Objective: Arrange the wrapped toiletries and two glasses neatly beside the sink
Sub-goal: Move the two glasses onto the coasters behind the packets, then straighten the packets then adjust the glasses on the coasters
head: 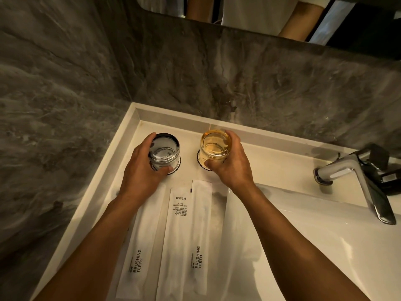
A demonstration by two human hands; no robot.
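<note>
My left hand grips a clear grey glass standing on a round scalloped coaster at the back left of the white counter. My right hand grips an amber glass over a second coaster. In front of the glasses lie three long white wrapped toothbrush packets side by side: the left packet and the right packet read "BRUSHING TEETH", the middle packet shows small print. My forearms cover parts of the outer packets.
A chrome tap stands at the right over the white basin. Grey marble walls close the left and back. A mirror hangs above, reflecting a person's arms. The counter has a raised rim on the left.
</note>
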